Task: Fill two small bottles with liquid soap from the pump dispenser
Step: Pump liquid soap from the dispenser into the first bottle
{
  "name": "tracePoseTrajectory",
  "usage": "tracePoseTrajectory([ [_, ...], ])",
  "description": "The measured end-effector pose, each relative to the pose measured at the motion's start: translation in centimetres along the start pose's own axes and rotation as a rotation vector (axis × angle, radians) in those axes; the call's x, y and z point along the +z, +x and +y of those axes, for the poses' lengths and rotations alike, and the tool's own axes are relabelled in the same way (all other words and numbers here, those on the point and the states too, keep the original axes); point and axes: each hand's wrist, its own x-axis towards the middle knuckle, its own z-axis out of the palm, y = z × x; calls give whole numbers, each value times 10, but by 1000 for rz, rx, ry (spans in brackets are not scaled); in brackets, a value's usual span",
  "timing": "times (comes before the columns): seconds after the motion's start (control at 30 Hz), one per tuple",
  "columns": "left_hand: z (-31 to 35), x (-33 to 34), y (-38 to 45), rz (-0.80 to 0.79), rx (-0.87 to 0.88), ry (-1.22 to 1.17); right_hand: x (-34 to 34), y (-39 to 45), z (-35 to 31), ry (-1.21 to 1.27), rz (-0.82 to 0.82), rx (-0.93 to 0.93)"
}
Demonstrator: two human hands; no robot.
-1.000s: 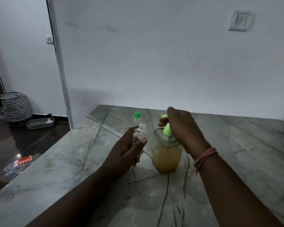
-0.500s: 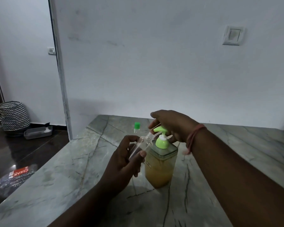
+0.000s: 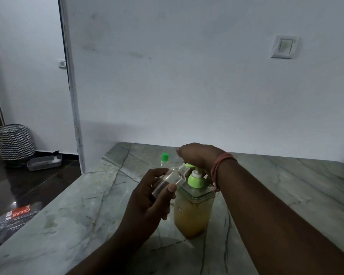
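Hands: left (image 3: 147,197) around tilted clear bottle (image 3: 168,180), right (image 3: 199,157) atop pump dispenser (image 3: 193,211).

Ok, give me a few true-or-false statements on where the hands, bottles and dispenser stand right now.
1. The left hand holds a small clear plastic bottle tilted, its open neck toward the green pump spout. True.
2. The right hand rests flat on the grey marble counter. False: it is on the pump head.
3. The square clear dispenser jar holds amber liquid. True.
4. The held bottle wears a green cap. False: it is uncapped; the green-capped bottle stands behind.
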Motion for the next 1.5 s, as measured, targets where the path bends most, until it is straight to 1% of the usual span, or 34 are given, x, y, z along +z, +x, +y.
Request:
tracePoseTrajectory([
  [0.13, 0, 3, 5, 26, -9, -63, 1, 11, 4, -129, -41, -3],
  [0.23, 3, 2, 16, 57, -28, -90, 2, 6, 0, -229, -51, -55],
  [0.3, 1, 0, 20, 65, -26, -63, 0, 2, 0, -260, -43, -84],
  [0.37, -2, 2, 18, 78, -27, -93, -1, -1, 1, -282, -41, -97],
  [0.47, -6, 8, 10, 69, -37, -213, -2, -2, 1, -259, -47, -85],
  [0.6, -12, -4, 11, -20, -85, -253, 0, 4, -1, -285, -94, -69],
  [0.7, -17, -12, 14, -99, -106, -321, 5, 8, 3, -286, -28, -103],
  [0.83, -20, -13, 16, -127, -98, -363, 5, 6, 3, -293, 10, -114],
  [0.93, -14, -10, 13, -166, -110, -334, 0, -1, 1, -258, -8, -77],
  [1.03, -12, -8, 11, -178, -114, -318, 2, 2, -1, -228, -94, -60],
  [1.07, -12, -8, 11, -182, -116, -324, 3, 2, 0, -213, -100, -52],
  [1.2, -15, -7, 10, -154, -127, -344, 7, 4, 4, -171, -13, -43],
  [1.33, -13, -6, 11, -136, -154, -350, 4, -7, -1, -279, 38, -53],
  [1.5, -14, -6, 7, -138, -183, -357, 6, -3, 0, -202, -54, -26],
])
